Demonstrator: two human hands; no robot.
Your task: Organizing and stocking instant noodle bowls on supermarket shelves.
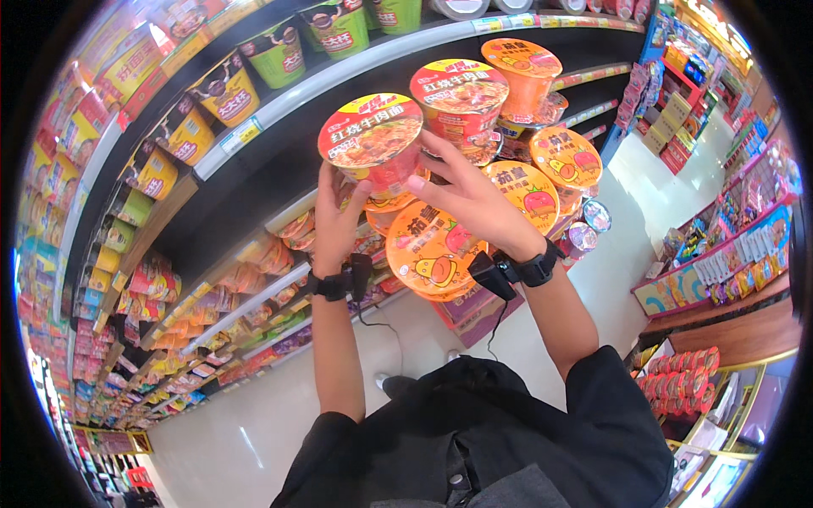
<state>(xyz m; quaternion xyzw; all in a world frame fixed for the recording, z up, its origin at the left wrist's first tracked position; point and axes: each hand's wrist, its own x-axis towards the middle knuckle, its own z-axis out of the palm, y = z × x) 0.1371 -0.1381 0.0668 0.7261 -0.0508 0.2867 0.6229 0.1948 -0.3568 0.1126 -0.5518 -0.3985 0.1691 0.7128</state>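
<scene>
A red instant noodle cup (373,135) with a printed lid is between my two hands, in front of the dark shelf. My left hand (339,212) grips its lower left side, thumb toward me. On its right side my right hand (470,190) closes in, with thumb and fingers against the cup; part of the fingers is hidden. Just to the right stands a stack of red noodle cups (460,89). Orange noodle tubs (432,245) are piled under my right forearm, and another orange tub (522,63) tops a stack farther back.
Green noodle buckets (343,32) and yellow buckets (224,89) line the shelf above. A purple carton (478,313) sits below the orange tubs. Packed shelves (161,296) run down the left. Snack displays (720,245) stand to the right across the pale floor (622,212).
</scene>
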